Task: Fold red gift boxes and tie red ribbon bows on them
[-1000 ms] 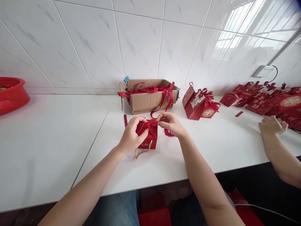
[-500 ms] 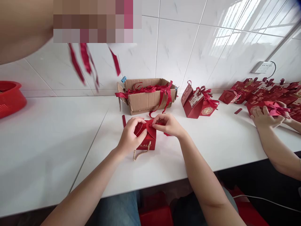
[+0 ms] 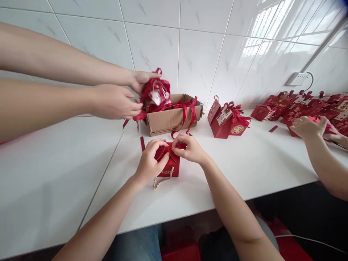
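A small red gift box with gold lettering stands on the white table, a twisted gold cord handle hanging at its front. My left hand pinches the box's top flaps from the left, fingers bent round the edge. From the right, my right hand pinches the flap at the top centre, its fingertips close to those of the left. Both hands partly cover the top of the box.
Behind the box is a cardboard carton of red ribbons. Another person's hands hold a ribbon bundle over it. Finished-looking red boxes stand right of it, more at far right, where a person's hand works. A red strip lies left.
The other person's arms have come down from the upper left, bringing the ribbon bundle over the carton. My right hand has shifted slightly left at the box top. The view has shifted slightly.
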`<state>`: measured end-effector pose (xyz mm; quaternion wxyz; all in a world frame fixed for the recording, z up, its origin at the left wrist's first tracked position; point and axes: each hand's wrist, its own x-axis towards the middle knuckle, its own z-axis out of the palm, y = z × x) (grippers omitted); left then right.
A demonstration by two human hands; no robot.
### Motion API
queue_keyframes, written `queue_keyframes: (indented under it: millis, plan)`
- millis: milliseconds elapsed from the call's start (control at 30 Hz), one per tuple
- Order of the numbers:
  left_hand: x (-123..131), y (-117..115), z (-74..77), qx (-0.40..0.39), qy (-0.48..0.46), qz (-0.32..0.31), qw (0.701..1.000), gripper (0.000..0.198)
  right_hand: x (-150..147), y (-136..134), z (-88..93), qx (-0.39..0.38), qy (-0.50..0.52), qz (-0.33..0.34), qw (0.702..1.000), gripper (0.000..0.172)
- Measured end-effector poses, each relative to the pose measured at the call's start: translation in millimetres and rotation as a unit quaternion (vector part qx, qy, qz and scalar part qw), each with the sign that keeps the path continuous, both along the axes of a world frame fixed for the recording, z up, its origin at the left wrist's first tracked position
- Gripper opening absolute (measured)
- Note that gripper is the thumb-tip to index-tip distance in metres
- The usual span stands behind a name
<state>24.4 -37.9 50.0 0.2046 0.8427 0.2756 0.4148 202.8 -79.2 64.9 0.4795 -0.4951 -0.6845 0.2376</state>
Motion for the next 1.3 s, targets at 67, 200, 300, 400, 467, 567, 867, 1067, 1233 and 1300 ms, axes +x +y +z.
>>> queue_keyframes:
  millis: [67, 200, 300, 400, 467, 567, 867, 1067, 1233, 1300]
  plan:
    - [0, 0, -0.5, 0.007, -0.003, -0.002, 1.0, 0.015, 0, 1, -0.1, 0.023, -0.006, -0.007, 1.0, 0.005]
    - [0, 1, -1.1, 0.016, -0.001, -0.003, 1.0, 0.016, 0, 1, -0.6, 0.026, -0.005, 0.015, 1.0, 0.008]
    - [-1, 3, -0.8, 0.021, 0.001, 0.006, 1.0, 0.018, 1, 1, -0.3, 0.039, 0.0, 0.031, 0.999, 0.009]
    - [-3, 5, -0.7, 0.035, 0.01, 0.007, 0.999, 0.021, 2, 0, 0.3, 0.048, 0.02, 0.055, 0.997, 0.009]
    - [-3, 6, -1.1, 0.044, 0.018, 0.004, 0.999, 0.02, 2, -1, 0.3, 0.051, 0.026, 0.066, 0.996, 0.008]
    - [-4, 5, -2.1, 0.047, 0.013, 0.008, 0.999, 0.013, 2, 0, -0.4, 0.046, 0.024, 0.073, 0.996, 0.007]
    - [-3, -3, 2.8, -0.009, -0.042, 0.037, 0.998, 0.014, 3, 0, -1.5, 0.046, 0.031, 0.09, 0.994, 0.009]
    - [-7, -3, 13.0, -0.181, -0.188, 0.019, 0.965, 0.011, -2, 0, -2.9, -0.008, 0.136, 0.103, 0.985, 0.018]
    - [-11, 1, 20.1, -0.246, -0.282, -0.014, 0.927, 0.009, -9, -4, -0.1, -0.03, 0.184, 0.106, 0.977, 0.025]
    - [-12, 1, 20.2, -0.247, -0.287, -0.032, 0.925, 0.007, -11, -6, 1.5, -0.044, 0.182, 0.088, 0.978, 0.03]
